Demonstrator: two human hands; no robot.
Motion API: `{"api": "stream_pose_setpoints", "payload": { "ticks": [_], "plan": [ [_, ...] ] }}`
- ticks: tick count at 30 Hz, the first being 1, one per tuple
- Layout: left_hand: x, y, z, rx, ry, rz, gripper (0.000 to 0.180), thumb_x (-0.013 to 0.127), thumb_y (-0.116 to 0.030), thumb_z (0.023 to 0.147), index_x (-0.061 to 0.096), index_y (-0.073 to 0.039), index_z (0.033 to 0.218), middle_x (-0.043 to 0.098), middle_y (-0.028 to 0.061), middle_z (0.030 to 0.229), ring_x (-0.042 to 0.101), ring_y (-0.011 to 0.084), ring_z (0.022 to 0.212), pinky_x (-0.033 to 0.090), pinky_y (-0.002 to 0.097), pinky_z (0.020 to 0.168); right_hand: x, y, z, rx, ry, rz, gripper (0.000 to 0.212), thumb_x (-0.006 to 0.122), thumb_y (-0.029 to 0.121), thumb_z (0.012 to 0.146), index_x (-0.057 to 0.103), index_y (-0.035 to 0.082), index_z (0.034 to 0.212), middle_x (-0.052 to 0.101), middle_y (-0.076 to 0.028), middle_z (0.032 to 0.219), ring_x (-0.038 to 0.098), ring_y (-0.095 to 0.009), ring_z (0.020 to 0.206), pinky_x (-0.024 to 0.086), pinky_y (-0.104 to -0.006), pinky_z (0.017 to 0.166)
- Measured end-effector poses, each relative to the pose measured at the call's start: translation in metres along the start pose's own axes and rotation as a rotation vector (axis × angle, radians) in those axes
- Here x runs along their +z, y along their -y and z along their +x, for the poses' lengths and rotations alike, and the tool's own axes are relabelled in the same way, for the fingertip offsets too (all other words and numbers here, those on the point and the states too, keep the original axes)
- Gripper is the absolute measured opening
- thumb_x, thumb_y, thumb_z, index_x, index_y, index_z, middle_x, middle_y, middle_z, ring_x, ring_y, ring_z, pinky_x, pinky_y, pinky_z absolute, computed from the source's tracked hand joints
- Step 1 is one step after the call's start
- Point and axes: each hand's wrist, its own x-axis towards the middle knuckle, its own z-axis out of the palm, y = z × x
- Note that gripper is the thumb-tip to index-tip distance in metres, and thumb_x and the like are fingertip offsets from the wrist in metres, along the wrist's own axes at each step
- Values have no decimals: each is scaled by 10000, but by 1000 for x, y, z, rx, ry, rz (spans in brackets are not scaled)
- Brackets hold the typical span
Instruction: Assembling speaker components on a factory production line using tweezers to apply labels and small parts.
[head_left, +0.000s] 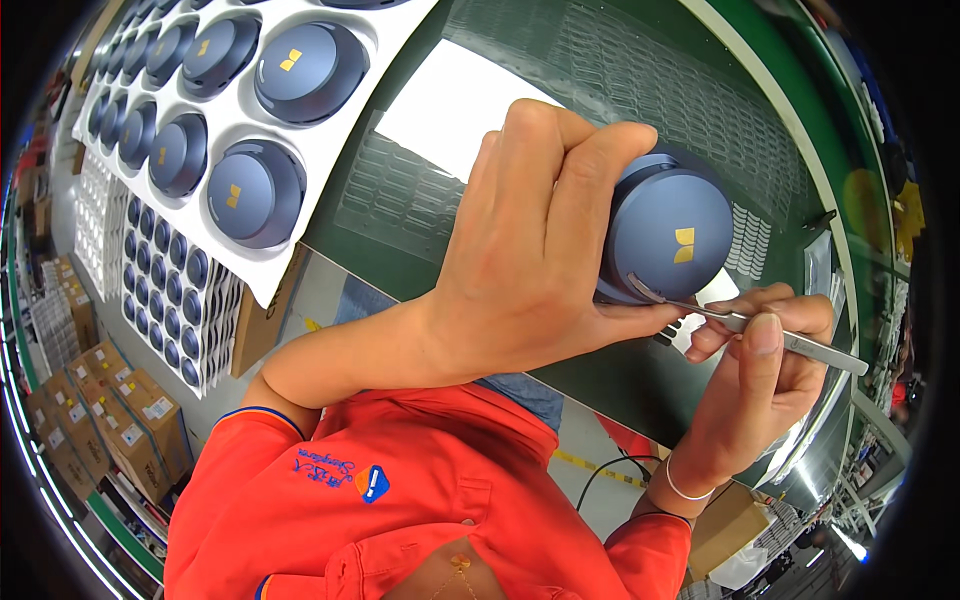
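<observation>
My left hand [540, 230] is closed round a matte blue earcup-like shell [665, 225], which has a small gold mark on its face. Its thumb presses along the lower edge, and the fingers reach over the top. In my right hand [765, 365] are metal tweezers [800, 345], pinched between thumb and fingers. The tweezers' tips touch the shell's lower rim, at a thin curved pale strip [645, 288]. Whether the tips grip that strip is too small to tell.
A white moulded tray [265, 275] with several matching blue shells [310, 72] stands at upper left. On the green table [400, 270] lie white paper [450, 100] and clear sheets of small outlined pieces [640, 90]. More stacked trays [165, 290] and cardboard boxes [130, 415] stand lower left.
</observation>
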Motion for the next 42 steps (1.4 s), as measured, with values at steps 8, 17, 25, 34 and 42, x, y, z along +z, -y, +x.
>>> {"api": "stream_pose_setpoints", "payload": {
  "ticks": [8,17,25,34,42],
  "plan": [
    [5,0,0,22,-29,-29,816,876,-241,448,533,23,1140,479,133,941,488,270,792,382,360,618,-2,1,-2,4,-18,-15,109,574,16,904,479,1,956,624,-191,780,611,-163,602,536,-247,575],
    [-2,2,-1,13,-11,16,836,878,-223,425,533,25,1146,480,135,946,490,271,797,392,359,630,3,-2,-2,-16,9,0,123,587,5,901,480,-2,962,627,-198,793,634,-170,628,549,-247,594],
    [1,4,-3,5,-42,20,810,878,-209,440,536,32,1133,452,145,939,489,272,797,410,363,629,2,-9,-10,-221,63,-66,196,602,-33,875,469,-10,1017,628,-235,906,663,-221,702,575,-295,641],
    [-3,-1,-1,-75,11,-53,823,899,-302,473,528,10,1138,434,150,948,497,293,821,441,376,664,3,-14,-16,-978,230,-760,314,717,129,838,492,14,1023,649,-174,908,650,-226,739,581,-280,495],
    [-8,-4,2,-113,56,-29,849,923,-396,478,564,20,1125,540,98,977,510,233,866,461,308,671,0,-13,-19,-971,241,-737,308,712,127,842,486,30,1027,650,-165,902,651,-224,763,597,-283,543]
  ]
}}
